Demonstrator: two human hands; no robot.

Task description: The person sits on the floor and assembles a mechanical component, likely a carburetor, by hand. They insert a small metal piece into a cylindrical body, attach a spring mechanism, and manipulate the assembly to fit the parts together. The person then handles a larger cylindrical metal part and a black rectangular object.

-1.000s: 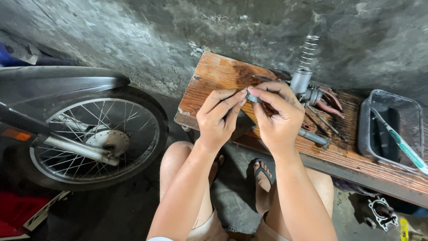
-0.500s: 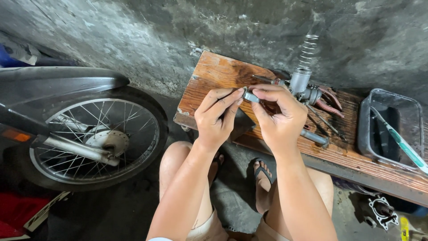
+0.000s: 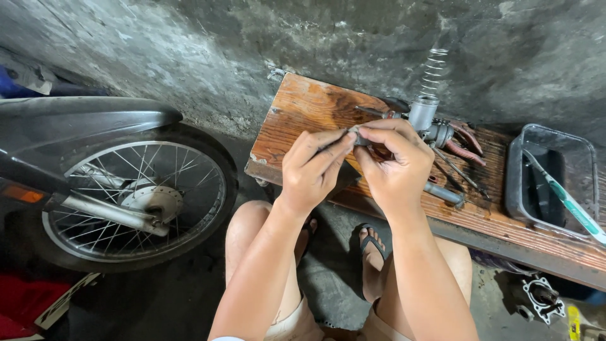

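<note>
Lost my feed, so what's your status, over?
Left hand and right hand pinch a small grey part together. Above wooden bench. Nothing in the way.

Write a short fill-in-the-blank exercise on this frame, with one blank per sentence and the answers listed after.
1. Both hands, the left hand and the right hand, pinch a small metal part over a wooden ____.
2. The spoked wheel stands on the person's ____ side.
3. A coil spring stands upright on the grey metal cylinder, near the concrete ____.
4. A toothbrush lies in the dark plastic ____.

Missing words: bench; left; wall; tray
</note>
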